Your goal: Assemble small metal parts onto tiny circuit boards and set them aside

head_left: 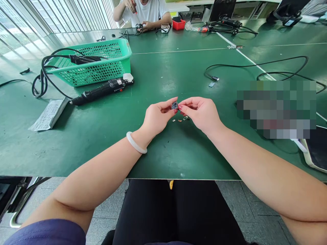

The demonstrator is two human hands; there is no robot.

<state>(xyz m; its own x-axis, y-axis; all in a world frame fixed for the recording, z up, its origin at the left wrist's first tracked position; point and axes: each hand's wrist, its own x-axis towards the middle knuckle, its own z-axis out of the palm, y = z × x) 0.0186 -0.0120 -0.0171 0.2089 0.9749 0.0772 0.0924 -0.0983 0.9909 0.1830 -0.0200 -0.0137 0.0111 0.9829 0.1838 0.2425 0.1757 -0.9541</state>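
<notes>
The left hand (159,115) pinches a small dark part (174,105) between thumb and fingers, held just above the green table (178,160). The right hand (200,114) meets it from the other side, thumb and forefinger pinching at the part's right edge. A white bracelet (136,143) circles the left wrist. At the right edge of the view lies a dark-faced device with a pale rim (316,146), partly cut off. Just beyond the wrists, below the fingertips, a few tiny pieces (186,118) lie on the table. To the left sits a white paper-like block (49,115), printed or written on, and beyond it a black power driver (102,91). A small bluish piece (212,84) rests right of centre, near the plug of a black cable (216,78). Behind the driver stands a green mesh basket (97,74) with a dark, corded thing inside. At the far side, beside a red box (178,24), a co-worker in white (146,15) holds a thin tool over something black.
</notes>
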